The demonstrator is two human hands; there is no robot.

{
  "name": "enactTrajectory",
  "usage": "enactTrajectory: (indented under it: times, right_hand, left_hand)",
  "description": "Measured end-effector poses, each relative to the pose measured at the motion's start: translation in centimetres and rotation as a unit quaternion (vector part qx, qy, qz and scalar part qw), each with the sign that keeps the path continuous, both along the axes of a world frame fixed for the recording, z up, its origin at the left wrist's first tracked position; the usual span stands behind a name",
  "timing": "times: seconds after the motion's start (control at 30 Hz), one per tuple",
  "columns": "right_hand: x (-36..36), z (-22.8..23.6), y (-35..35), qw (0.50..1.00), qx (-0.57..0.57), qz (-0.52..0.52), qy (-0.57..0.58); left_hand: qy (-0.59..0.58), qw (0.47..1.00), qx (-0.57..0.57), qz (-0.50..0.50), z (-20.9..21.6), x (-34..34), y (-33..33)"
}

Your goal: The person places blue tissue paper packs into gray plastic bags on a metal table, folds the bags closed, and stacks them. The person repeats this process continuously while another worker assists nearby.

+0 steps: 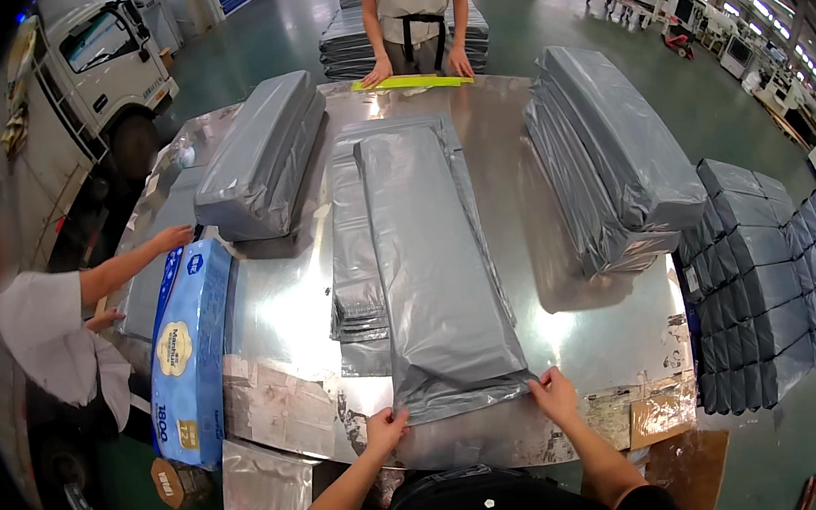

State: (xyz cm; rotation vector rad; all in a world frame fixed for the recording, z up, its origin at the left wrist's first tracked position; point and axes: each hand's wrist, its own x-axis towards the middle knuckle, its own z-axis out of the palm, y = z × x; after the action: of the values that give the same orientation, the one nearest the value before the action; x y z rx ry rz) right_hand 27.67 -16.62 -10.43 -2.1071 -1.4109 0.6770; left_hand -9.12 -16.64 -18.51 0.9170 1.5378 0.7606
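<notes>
A long grey plastic package point(439, 261) lies lengthwise in the middle of the metal-topped table point(563, 338), its near end toward me. The film at that end is creased. My left hand point(386, 430) pinches the near left corner of the film between thumb and fingers. At the near right corner, my right hand point(554, 396) is closed on the same edge. Beneath the package, and showing along its left side, is a stack of flat grey plastic bags point(352, 251).
Wrapped grey bundles point(261, 156) point(616, 141) stand at both sides. A blue tissue package point(197, 349) lies at left, near a co-worker's hand point(173, 238). Across the table, another person's hands touch a yellow-green strip point(413, 81). Grey packs point(759, 285) are piled at right; a truck point(85, 70) stands behind left.
</notes>
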Motion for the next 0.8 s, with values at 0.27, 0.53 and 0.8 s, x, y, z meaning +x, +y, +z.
enactTrajectory:
  times: [0.27, 0.53, 0.8]
  right_hand:
    - [-12.4, -5.0, 2.6, 0.923, 0.159, 0.348, -0.052]
    - [-14.2, -4.9, 4.0, 0.932, 0.02, 0.359, -0.039]
    - [-20.8, -0.3, 2.3, 0.868, -0.024, 0.462, 0.181]
  left_hand:
    - [-0.019, 0.994, 0.071, -0.082, 4.5, 1.5, -2.0]
    - [-0.002, 1.0, 0.012, -0.029, 3.6, -0.7, -3.8]
    - [-0.132, 0.99, 0.016, -0.052, 3.9, -1.2, -4.1]
